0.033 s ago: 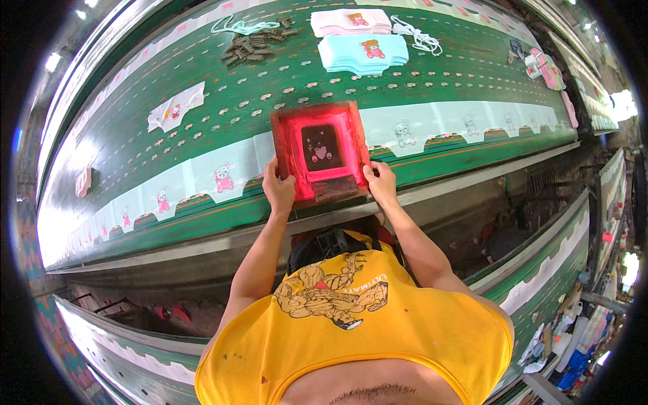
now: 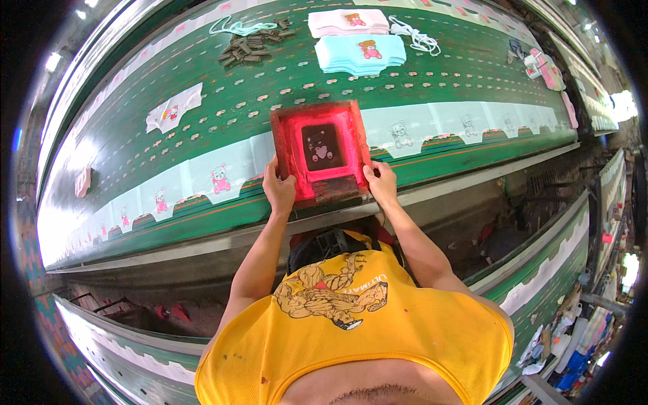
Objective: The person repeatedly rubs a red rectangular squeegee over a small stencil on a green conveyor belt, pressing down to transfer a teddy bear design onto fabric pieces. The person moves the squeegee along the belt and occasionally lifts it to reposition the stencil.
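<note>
A printing screen in a wooden frame (image 2: pixel 320 174), smeared bright pink, lies over the row of white fabric pieces along the near edge of the green table (image 2: pixel 135 231). Through its dark window a pale bear shape shows. My left hand (image 2: pixel 278 187) grips the frame's lower left side, and my right hand (image 2: pixel 381 181) pinches the lower right side, thumb on top. To the left, white pieces (image 2: pixel 217 194) bear pink-and-grey bears. Those to the right (image 2: pixel 428 118) carry only grey bear outlines. Whether the screen touches the fabric I cannot tell.
Farther back are a pale pink fabric stack (image 2: pixel 347 23), a light blue stack (image 2: pixel 354 57), dark small sticks (image 2: pixel 251 48), a teal cord (image 2: pixel 239 27) and a white cord (image 2: pixel 418 37). A loose printed piece (image 2: pixel 174 111) lies left. Another green table (image 2: pixel 540 270) stands behind me.
The screen and both hands have shifted very slightly rightward relative to the table. More of the bear shape shows in the window. The grip is the same.
</note>
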Demonstrator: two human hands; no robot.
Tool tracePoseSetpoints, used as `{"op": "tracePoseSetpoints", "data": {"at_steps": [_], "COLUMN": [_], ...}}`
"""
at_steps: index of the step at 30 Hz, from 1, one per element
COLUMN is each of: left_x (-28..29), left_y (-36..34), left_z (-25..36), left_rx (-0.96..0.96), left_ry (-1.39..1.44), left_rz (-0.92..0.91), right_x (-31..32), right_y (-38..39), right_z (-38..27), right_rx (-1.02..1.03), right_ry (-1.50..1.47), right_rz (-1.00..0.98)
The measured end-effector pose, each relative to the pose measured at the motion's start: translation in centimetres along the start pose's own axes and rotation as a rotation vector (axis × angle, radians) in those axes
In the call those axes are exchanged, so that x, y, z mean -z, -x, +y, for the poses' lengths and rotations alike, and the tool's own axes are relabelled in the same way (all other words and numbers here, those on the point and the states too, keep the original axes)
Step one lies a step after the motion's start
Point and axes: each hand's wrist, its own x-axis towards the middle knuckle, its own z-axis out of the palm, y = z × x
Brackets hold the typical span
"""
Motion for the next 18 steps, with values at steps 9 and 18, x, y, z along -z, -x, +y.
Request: {"op": "tracePoseSetpoints", "data": {"at_steps": [9, 18], "left_x": [-17.3, -23.8], "left_y": [3.0, 5.5], "left_z": [3.8, 6.0], "left_rx": [-0.051, 0.130], "left_ry": [0.099, 0.012], "left_rz": [0.027, -0.003], "right_x": [13.9, 19.8], "right_y": [-8.5, -11.0], "right_z": [7.5, 12.9], "right_rx": [0.070, 0.058], "right_ry": [0.123, 0.085], "right_rz": [0.042, -0.041]}}
